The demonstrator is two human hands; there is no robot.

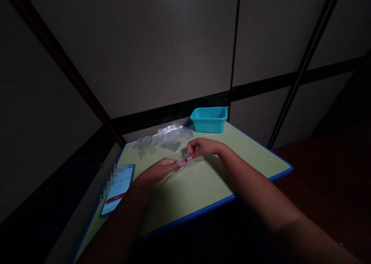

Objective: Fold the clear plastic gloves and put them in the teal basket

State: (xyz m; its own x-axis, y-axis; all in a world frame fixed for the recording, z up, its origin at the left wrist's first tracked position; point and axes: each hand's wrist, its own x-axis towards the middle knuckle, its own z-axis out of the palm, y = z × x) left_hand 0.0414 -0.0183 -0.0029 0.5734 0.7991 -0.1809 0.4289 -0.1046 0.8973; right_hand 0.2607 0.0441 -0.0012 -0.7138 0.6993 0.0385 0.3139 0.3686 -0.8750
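Over the middle of the table, my left hand (164,169) and my right hand (204,147) meet at their fingertips. Both are closed in a pinch on a thin, clear plastic bag or film (195,161), faint against the tabletop; I cannot tell which. Part of it trails below the right hand. Just behind the hands lie a small flat clear packet (173,146) and a heap of crumpled clear plastic (171,132). Some clear plastic pieces (143,146) spread to the heap's left.
A turquoise plastic basin (209,124) stands at the table's back edge. On the left side lies a phone (118,188) with its screen lit. The pale table (179,202) has a blue rim, and panelled walls (162,55) rise behind it. Lighting is dim.
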